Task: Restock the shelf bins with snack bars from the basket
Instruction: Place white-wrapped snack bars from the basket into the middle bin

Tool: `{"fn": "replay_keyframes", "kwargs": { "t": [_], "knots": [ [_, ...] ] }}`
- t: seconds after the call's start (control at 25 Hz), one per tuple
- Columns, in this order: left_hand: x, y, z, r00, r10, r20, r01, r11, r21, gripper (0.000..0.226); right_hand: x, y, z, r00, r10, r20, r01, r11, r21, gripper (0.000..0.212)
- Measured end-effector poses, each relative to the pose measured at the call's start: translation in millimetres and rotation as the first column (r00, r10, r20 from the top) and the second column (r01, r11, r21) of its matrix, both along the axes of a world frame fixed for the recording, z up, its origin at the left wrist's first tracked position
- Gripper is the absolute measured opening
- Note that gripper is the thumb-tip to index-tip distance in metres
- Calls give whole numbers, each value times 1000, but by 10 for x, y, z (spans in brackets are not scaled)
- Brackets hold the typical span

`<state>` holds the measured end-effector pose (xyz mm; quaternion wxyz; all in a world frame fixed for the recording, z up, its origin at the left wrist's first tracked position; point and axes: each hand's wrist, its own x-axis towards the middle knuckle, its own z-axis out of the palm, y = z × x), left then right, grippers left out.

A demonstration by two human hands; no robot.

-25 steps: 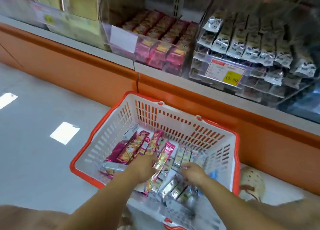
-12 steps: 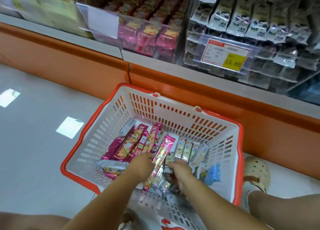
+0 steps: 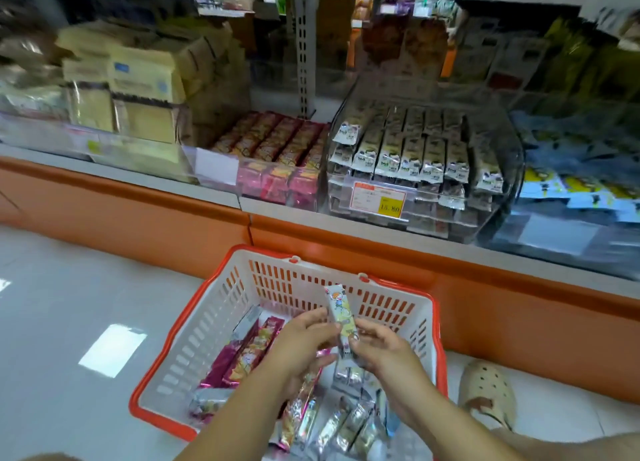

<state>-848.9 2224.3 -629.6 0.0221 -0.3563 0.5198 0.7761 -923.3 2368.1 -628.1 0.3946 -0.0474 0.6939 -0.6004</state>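
Two bare hands held one thin, pale foil-wrapped snack bar (image 3: 341, 313) between them. It stood nearly upright over the white plastic basket with the orange rim (image 3: 166, 367). The left hand (image 3: 304, 339) had its fingers curled and pinched the bar's side near the middle. The right hand (image 3: 384, 349) pinched the low end from the other side. Below the right hand, loose silver foil bars (image 3: 349, 422) lay in the basket. To the left of the left hand lay long pink foil bars (image 3: 242, 356). One shiny pink-and-gold bar (image 3: 298, 405) stuck out from under the left hand, and I could not tell if that hand held it too. Far past both hands, up on the shelf, sat a clear plastic bin of silver bars (image 3: 429, 214) with an orange and yellow price tag (image 3: 379, 197). Beside it sat a clear bin of pink bars (image 3: 270, 186). The snack bar looked very light. Its wrapper looked smooth and slippery, and the snack inside could likely snap if squeezed hard. A soft pinch across the flat middle seemed the best hold. The thin crimped ends could slide out of the fingers.
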Motion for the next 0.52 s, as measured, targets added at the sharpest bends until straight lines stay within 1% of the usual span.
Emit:
{"fn": "replay_keyframes", "kwargs": {
  "t": [0.12, 0.16, 0.24, 0.32, 0.4, 0.44, 0.52],
  "knots": [
    [-63, 31, 467, 995, -10, -97, 2, 997, -75, 33, -42, 68, 471, 967, 121, -223, -135, 989, -53, 47],
    [-86, 35, 648, 991, -29, -130, 13, 992, -122, 33, -63, 79, 631, 934, 153, -324, -177, 983, -47, 54],
    [-148, 35, 1057, 971, -93, -220, 41, 973, -227, 33, -145, 95, 977, 823, 184, -537, -218, 976, 0, 58],
    [-242, 20, 1460, 935, -161, -317, 42, 935, -351, 32, -275, 98, 1314, 724, 128, -678, -205, 978, -33, 54],
    [-372, -11, 1779, 899, -213, -383, -5, 869, -494, 29, -449, 51, 1613, 664, 32, -747, -158, 983, -98, 43],
    [-454, -23, 1887, 880, -233, -415, -33, 840, -542, 27, -551, -2, 1736, 634, -22, -773, -121, 984, -127, 39],
    [-632, -48, 1997, 857, -261, -444, -92, 771, -630, 30, -776, -155, 1912, 583, -87, -807, -51, 988, -144, 36]
  ]
}}
